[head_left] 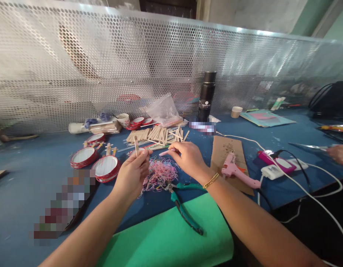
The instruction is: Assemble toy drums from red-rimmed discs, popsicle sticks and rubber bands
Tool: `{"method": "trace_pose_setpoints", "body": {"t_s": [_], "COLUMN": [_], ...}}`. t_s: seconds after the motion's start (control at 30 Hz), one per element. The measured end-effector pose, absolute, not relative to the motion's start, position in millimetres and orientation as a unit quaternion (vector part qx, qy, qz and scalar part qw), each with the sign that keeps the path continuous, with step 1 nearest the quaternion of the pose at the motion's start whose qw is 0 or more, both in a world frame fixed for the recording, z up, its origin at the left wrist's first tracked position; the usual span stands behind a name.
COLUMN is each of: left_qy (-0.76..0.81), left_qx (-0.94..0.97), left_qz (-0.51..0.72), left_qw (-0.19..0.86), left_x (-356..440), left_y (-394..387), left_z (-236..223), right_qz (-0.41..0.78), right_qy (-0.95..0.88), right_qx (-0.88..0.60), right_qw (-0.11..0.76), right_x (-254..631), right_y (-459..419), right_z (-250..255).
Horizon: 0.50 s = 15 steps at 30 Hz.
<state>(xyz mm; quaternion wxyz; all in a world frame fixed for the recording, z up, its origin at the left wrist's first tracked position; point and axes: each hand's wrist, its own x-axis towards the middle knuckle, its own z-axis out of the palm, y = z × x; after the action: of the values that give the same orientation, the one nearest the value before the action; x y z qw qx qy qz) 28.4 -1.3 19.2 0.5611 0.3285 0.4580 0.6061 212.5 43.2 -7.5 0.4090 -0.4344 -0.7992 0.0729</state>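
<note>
My left hand [133, 172] is closed around a wooden craft stick [136, 145] that stands upright above its fingers. My right hand [186, 157] pinches a pink rubber band [166, 152], stretched toward the left hand. Both hands hover over a heap of pink rubber bands [159, 173] on the blue table [29, 174]. A pile of wooden sticks [156, 134] lies just behind the hands. A gold bracelet circles my right wrist.
Green-handled pliers [184, 207] lie on a green sheet [171, 237] near me. Red-rimmed lids [83, 157] sit left, a pink glue gun [235, 171] on cardboard and a power strip [282, 167] right, a black bottle [206, 95] behind. Another person's hand [339, 154] shows far right. A perforated metal screen backs the table.
</note>
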Motion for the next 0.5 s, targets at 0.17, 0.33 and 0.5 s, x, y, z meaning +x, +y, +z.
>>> {"method": "trace_pose_setpoints", "body": {"t_s": [0.17,0.33,0.5], "left_qy": [0.461,0.498,0.517], "left_qx": [0.333,0.356,0.392], "left_qz": [0.606,0.576,0.533], "left_qw": [0.556,0.542,0.543], "left_x": [25.3,24.5,27.0], "left_y": [0.0,0.1,0.5], "left_z": [16.2,12.9,8.2], "right_qz": [0.121,0.251,0.349], "right_qy": [-0.748,-0.671,-0.608], "right_qx": [-0.447,-0.409,-0.381], "right_qw": [0.474,0.565,0.602], "right_x": [218.2,220.0,216.0], "right_y": [44.4,48.9,51.9], "right_z": [-4.6,-5.1,-6.8]}}
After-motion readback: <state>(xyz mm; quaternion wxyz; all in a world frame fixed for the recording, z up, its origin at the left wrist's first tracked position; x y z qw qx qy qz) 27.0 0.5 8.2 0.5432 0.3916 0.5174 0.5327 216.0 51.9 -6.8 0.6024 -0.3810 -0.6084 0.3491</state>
